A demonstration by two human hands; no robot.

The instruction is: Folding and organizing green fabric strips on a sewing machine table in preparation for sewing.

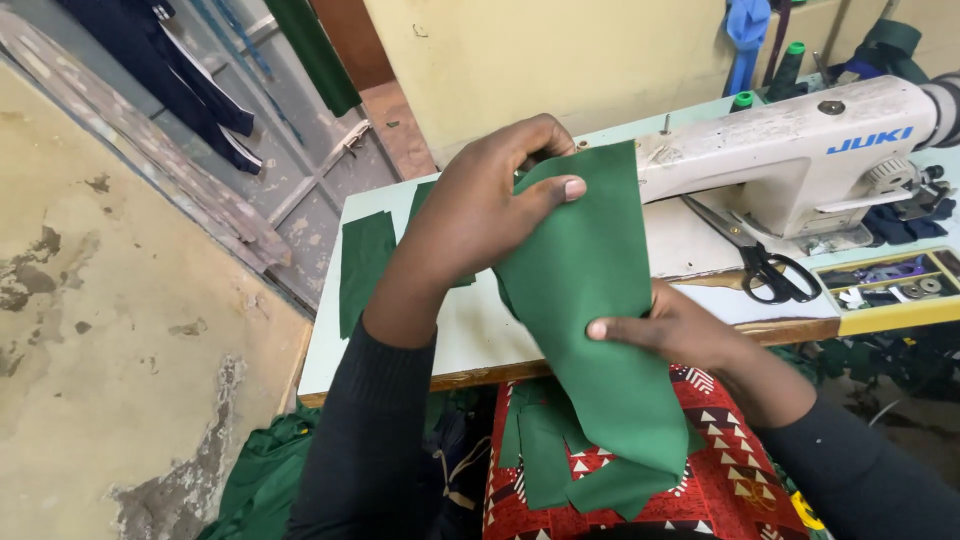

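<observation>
A piece of green cloth [590, 300] is held up over the front edge of the sewing table [480, 335]. My left hand [480, 205] grips its upper left edge, thumb on the front face. My right hand [665, 330] pinches its right side lower down, thumb on top. More green cloth pieces [560, 465] lie on my lap over a red patterned fabric [725, 480]. A white sewing machine [800, 150] stands just right of the held cloth.
Black scissors [760, 262] lie on the table by the machine. A yellow drawer [890, 285] holds small parts. Another green piece [362, 265] lies at the table's left end. Green fabric [260, 480] is heaped on the floor, beside a cracked concrete floor.
</observation>
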